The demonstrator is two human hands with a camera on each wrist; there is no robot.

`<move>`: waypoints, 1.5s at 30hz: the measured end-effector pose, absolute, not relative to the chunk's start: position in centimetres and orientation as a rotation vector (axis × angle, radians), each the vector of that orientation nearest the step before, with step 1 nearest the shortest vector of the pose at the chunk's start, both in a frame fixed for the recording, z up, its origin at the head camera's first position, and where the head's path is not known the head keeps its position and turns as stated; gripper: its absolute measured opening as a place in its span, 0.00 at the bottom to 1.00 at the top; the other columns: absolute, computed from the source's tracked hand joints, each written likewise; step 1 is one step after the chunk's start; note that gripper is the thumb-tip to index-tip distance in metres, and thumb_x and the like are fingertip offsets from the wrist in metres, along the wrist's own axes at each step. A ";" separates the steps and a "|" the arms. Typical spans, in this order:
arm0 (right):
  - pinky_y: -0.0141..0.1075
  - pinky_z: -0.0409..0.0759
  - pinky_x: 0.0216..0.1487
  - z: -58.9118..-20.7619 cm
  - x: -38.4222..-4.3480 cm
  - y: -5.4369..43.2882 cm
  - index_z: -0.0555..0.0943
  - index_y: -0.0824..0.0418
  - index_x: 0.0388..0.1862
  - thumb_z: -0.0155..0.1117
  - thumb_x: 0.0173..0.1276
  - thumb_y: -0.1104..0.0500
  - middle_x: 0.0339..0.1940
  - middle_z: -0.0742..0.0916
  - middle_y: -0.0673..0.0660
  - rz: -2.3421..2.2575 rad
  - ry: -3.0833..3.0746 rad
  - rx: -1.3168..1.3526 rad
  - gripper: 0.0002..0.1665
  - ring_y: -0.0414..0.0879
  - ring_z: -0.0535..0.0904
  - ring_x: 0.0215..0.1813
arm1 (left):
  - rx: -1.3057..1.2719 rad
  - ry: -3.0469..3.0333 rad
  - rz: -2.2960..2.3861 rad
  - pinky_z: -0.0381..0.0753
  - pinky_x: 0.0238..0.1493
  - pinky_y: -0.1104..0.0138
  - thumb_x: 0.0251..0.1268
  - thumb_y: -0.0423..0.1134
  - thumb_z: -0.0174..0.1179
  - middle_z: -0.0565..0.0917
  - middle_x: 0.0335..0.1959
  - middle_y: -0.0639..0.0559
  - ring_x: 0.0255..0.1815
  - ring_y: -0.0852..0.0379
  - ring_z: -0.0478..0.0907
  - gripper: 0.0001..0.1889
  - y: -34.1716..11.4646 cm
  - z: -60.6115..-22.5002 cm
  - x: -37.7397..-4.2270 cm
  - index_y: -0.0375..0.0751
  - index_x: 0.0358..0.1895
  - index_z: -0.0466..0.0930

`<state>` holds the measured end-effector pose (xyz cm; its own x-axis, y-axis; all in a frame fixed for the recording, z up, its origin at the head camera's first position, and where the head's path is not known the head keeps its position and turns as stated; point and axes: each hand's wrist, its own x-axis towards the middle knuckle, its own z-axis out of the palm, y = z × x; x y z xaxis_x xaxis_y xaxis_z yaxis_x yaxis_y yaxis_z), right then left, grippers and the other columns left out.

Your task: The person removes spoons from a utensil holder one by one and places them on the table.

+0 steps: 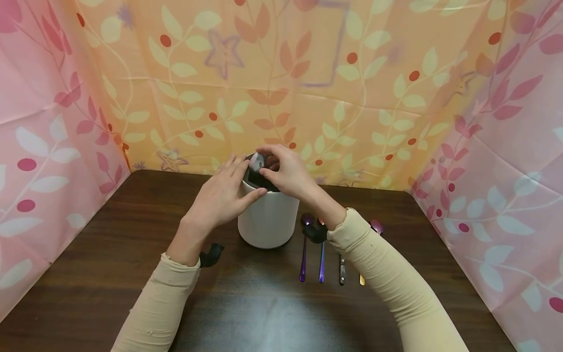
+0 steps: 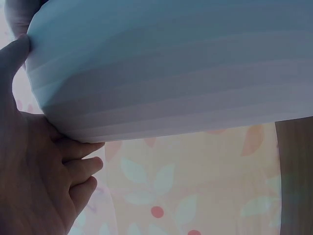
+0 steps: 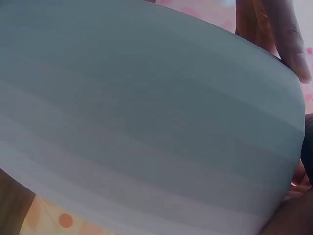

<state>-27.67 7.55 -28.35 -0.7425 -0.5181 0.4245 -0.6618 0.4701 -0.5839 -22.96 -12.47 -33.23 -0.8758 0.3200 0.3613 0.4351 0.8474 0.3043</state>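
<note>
A white round bin [image 1: 267, 222] with a dark inside stands upright near the middle of the table. My left hand [image 1: 220, 190] rests at its left rim, fingers extended and thumb along the front edge. In the left wrist view, the fingers of that hand [image 2: 44, 166] touch the bin wall [image 2: 171, 73]. Over the opening, my right hand [image 1: 288, 171] holds a shiny grey rounded thing [image 1: 256, 162] between thumb and curled fingers. Its kind and lower part cannot be made out. The bin [image 3: 146, 112] hides most of the right hand in the right wrist view.
Right of the bin lie several utensils in a row: a purple spoon [image 1: 303, 254], a blue-handled one [image 1: 322, 264], one with a dark patterned handle [image 1: 342, 271] and a gold handle [image 1: 362, 279]. My right forearm partly covers them. Patterned cloth [image 1: 272, 98] surrounds the dark wooden table [image 1: 101, 274].
</note>
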 end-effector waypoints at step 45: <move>0.41 0.90 0.47 -26.1 -24.4 11.2 0.79 0.72 0.63 0.64 0.70 0.77 0.55 0.82 0.64 1.725 -2.062 0.954 0.23 0.55 0.86 0.46 | -0.525 -2.752 -0.550 0.54 0.82 0.44 0.71 0.78 0.44 0.58 0.84 0.41 0.86 0.42 0.46 0.54 -12.3 -32.9 -23.0 0.34 0.81 0.57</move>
<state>-24.42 11.23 -26.14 -0.7395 -0.3013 0.6020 -0.6457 0.0645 -0.7609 -22.96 -12.28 -32.91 -0.8929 0.2927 0.3421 0.4017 0.8611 0.3117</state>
